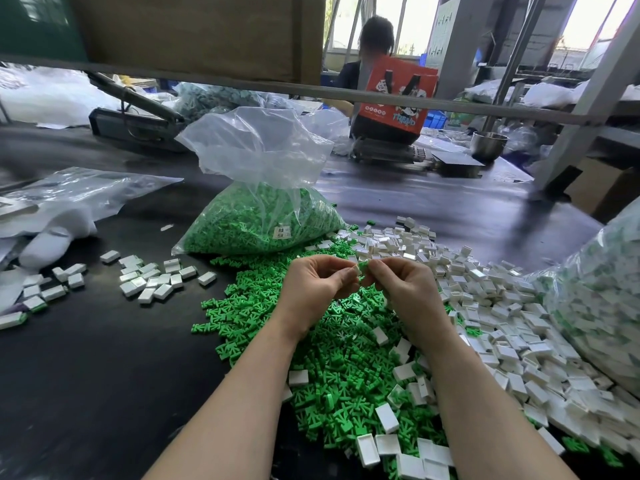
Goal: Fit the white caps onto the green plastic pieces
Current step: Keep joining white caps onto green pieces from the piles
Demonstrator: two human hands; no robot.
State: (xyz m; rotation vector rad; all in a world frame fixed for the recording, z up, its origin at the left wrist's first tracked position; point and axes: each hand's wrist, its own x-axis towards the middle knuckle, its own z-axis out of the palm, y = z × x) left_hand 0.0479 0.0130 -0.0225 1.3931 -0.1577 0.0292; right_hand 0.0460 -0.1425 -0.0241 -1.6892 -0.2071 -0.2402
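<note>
Green piece point(363, 267) (capped) pinched between both hands.

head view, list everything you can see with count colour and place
green pieces: loose pile, too many to count, green, table centre under the hands
white caps: loose pile, too many to count, white, right of the green pile
finished pieces: small scatter, white, table left
bag of green pieces: one, clear plastic, open, behind the pile
bag of mixed pieces: one, clear, right edge
red bag: one, red, far side
metal bowl: one, silver, far right
other person: one, seated behind the red bag
left hand: pinches a white cap
right hand: pinches a green piece
</note>
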